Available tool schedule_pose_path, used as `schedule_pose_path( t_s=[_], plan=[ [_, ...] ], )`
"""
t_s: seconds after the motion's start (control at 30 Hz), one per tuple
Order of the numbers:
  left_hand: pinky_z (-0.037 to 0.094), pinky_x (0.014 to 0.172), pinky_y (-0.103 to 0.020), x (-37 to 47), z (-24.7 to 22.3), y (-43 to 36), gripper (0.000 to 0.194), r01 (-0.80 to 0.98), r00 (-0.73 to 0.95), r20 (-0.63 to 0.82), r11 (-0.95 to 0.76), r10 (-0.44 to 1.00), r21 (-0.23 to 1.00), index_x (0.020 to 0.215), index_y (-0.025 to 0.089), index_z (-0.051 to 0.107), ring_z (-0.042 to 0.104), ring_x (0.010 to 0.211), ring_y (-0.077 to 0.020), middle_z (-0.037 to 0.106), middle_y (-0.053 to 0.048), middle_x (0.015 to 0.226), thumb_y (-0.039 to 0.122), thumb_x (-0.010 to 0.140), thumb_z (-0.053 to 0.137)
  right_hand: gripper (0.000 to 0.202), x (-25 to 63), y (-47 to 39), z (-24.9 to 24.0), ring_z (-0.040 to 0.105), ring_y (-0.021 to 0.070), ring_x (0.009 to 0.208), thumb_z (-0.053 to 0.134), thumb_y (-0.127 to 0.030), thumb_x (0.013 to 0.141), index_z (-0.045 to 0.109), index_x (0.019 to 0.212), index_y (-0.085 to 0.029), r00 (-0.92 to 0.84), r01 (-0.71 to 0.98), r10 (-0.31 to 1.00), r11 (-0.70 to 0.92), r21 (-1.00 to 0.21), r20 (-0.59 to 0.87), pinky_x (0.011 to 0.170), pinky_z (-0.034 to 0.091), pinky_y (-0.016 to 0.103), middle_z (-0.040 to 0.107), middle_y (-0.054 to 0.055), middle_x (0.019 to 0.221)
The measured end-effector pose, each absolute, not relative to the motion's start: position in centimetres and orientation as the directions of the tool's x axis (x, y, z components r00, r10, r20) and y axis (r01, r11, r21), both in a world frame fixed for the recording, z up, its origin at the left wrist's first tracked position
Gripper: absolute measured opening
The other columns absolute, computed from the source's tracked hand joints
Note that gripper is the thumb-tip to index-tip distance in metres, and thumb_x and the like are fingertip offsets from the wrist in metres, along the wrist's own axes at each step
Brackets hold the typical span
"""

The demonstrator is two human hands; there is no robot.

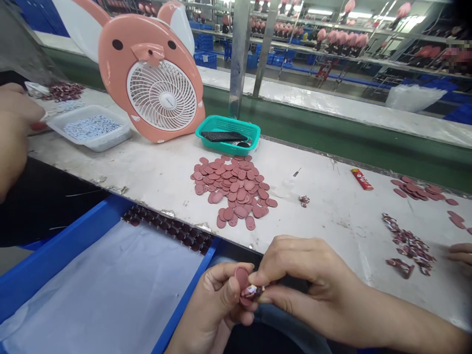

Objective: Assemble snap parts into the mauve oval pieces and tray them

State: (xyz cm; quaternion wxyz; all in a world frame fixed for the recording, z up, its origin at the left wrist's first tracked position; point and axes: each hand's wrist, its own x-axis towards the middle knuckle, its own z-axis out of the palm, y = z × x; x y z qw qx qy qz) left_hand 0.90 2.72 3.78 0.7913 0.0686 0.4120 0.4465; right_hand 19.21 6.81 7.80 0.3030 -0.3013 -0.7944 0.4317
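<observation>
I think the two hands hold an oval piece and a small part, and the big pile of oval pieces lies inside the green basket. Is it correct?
Not entirely: the head view shows the big pile lying on the tabletop, in front of the green basket, not inside it. The left hand and right hand do hold an oval piece and a small part.
</observation>
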Motion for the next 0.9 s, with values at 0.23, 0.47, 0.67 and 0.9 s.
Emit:
schedule_pose_path(
  t_s=[0.23, 0.47, 0.67, 0.9],
  plan=[
    [0.048, 0.049, -0.015, 0.8, 3.6, 2.6, 0.038, -0.645, 0.268, -0.604, 0.606, 0.75, 0.465, 0.074, 0.017, 0.082, 0.063, 0.052, -0.0081, 0.072, -0.001, 0.059, 0.043, 0.051, 0.096, 0.013, 19.0, 7.0, 8.0, 0.068, 0.0118, 0.08, 0.067, -0.008, 0.091, 0.071, 0.101, -0.016, -0.639, 0.202, 0.738, 0.433, -0.878, 0.217, 0.075, 0.054, 0.021, 0.076, 0.004, 0.085],
    [0.048, 0.047, -0.014, 0.6, 2.8, 2.8, 0.037, -0.639, 0.298, -0.563, 0.599, 0.771, 0.482, 0.078, 0.017, 0.082, 0.06, 0.051, -0.0075, 0.072, -0.002, 0.062, 0.044, 0.056, 0.094, 0.01, 18.9, 7.2, 8.0, 0.068, 0.0121, 0.078, 0.067, -0.011, 0.091, 0.071, 0.099, -0.015, -0.634, 0.232, 0.752, 0.404, -0.885, 0.178, 0.073, 0.054, 0.023, 0.075, 0.004, 0.085],
    [0.045, 0.043, -0.012, 0.2, 2.9, 3.0, 0.037, -0.623, 0.333, -0.51, 0.591, 0.793, 0.512, 0.077, 0.02, 0.083, 0.058, 0.053, -0.0071, 0.07, -0.002, 0.067, 0.049, 0.056, 0.093, 0.039, 18.8, 7.4, 8.9, 0.065, 0.0132, 0.082, 0.081, -0.016, 0.079, 0.068, 0.116, -0.018, -0.635, 0.25, 0.755, 0.405, -0.879, 0.167, 0.076, 0.054, 0.023, 0.073, 0.003, 0.095],
    [0.051, 0.044, -0.013, 0.2, 3.4, 3.1, 0.035, -0.644, 0.302, -0.55, 0.592, 0.778, 0.484, 0.077, 0.018, 0.082, 0.062, 0.053, -0.0084, 0.066, 0.002, 0.056, 0.043, 0.055, 0.095, 0.014, 18.7, 7.5, 7.8, 0.067, 0.0131, 0.079, 0.068, -0.019, 0.095, 0.076, 0.105, -0.018, -0.641, 0.178, 0.737, 0.413, -0.893, 0.213, 0.074, 0.054, 0.023, 0.074, 0.006, 0.086]
  ],
)
